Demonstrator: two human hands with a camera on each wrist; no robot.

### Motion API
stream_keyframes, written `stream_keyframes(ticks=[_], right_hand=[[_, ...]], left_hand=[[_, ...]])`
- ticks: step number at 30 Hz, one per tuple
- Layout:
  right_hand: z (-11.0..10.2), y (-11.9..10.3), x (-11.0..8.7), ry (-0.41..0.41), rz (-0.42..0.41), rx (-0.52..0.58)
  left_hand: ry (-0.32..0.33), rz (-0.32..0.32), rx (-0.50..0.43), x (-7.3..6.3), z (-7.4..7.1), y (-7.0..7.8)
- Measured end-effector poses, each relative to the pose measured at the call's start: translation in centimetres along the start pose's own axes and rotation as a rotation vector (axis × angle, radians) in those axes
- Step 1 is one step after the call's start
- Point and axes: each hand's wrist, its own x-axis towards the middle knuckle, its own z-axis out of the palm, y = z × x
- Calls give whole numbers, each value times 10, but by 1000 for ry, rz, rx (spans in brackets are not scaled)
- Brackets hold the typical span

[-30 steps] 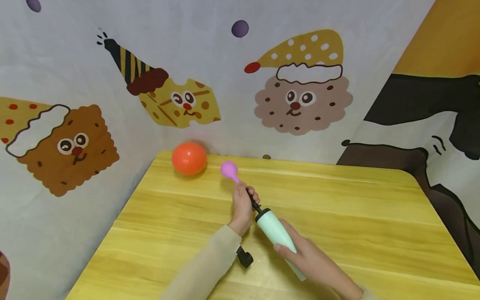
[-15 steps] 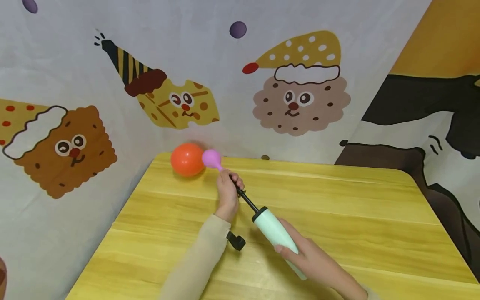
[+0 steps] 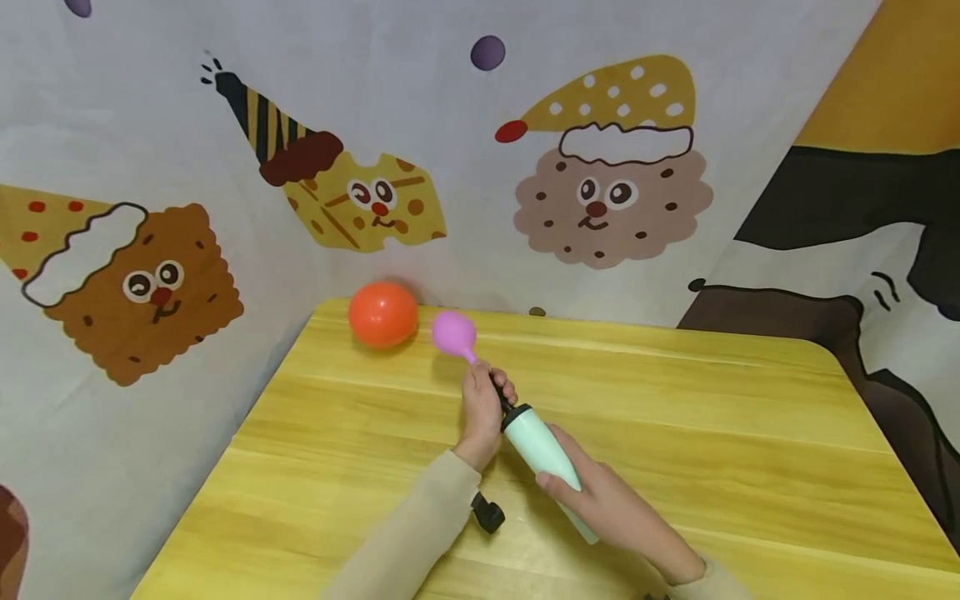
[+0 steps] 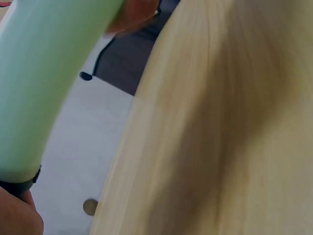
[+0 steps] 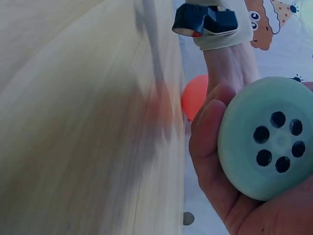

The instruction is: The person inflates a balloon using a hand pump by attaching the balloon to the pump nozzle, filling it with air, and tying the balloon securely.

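In the head view, my left hand (image 3: pixel 482 410) grips the black nozzle end of a balloon pump, right where the neck of a small, partly inflated pink balloon (image 3: pixel 453 333) meets it. The fingers hide the joint. My right hand (image 3: pixel 600 492) wraps around the pump's mint-green barrel (image 3: pixel 542 450), which slants down to the right. Little of the black rod shows between the hand and the barrel. The right wrist view shows the barrel's round end (image 5: pixel 281 139) with several holes, the right fingers curled about it. Across the left wrist view's upper left runs the barrel (image 4: pixel 49 83), close up.
An inflated orange-red balloon (image 3: pixel 383 314) sits at the back left of the wooden table (image 3: pixel 712 450). Behind the table hangs a cloth (image 3: pixel 472 192) printed with cartoon snacks. A black wrist camera (image 3: pixel 488 513) juts from the left cuff.
My left hand first moved up and left, drawing the black rod out, then came back toward the barrel, so the rod is mostly inside again. The pink balloon looks slightly bigger.
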Motion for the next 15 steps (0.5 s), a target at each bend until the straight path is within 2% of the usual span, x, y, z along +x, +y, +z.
stream_keyframes(ticks=[3,6,10,15], right_hand=[[2,0,3,5,5,10],[2,-1,0,10,25,22],[-6,-3,-14,2,60,21],[-16,-2,-34,-21,42,-70]], left_hand=[[3,-23,16,-1,3,-2],[1,-22,20,4,4,3],[26,20,-11,18,-1,16],[104,69,-75,31,-13,27]])
